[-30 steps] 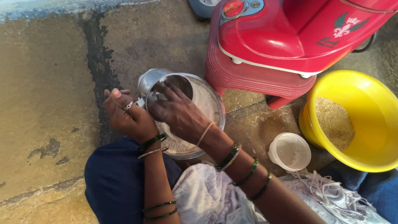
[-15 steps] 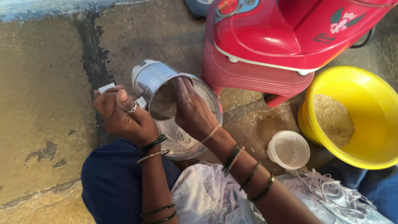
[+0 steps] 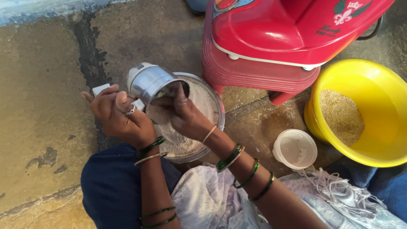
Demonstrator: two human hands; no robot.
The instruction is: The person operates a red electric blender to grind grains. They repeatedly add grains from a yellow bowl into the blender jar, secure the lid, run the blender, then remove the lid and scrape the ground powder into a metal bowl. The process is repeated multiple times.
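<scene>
My left hand [image 3: 116, 113] grips the white handle of a steel grinder jar [image 3: 149, 82], held tilted on its side over a round steel sieve plate [image 3: 213, 96] full of pale flour. My right hand [image 3: 183, 116] reaches into the jar's open mouth, its fingers inside against the flour there. Both wrists wear green bangles. The plate rests on the stone floor in front of my lap.
A red mixer-grinder [image 3: 288, 25] sits on a red plastic stool [image 3: 258, 74] behind the plate. To the right are a yellow tub [image 3: 381, 93] with coarse grain and a small white plastic container [image 3: 295, 148]. Stained stone floor [image 3: 42, 106] lies to the left.
The jar has swung a little leftward and stays tipped over the plate. My right hand's fingers have shifted inside the jar's mouth, from spread across it to pushed in at its rim.
</scene>
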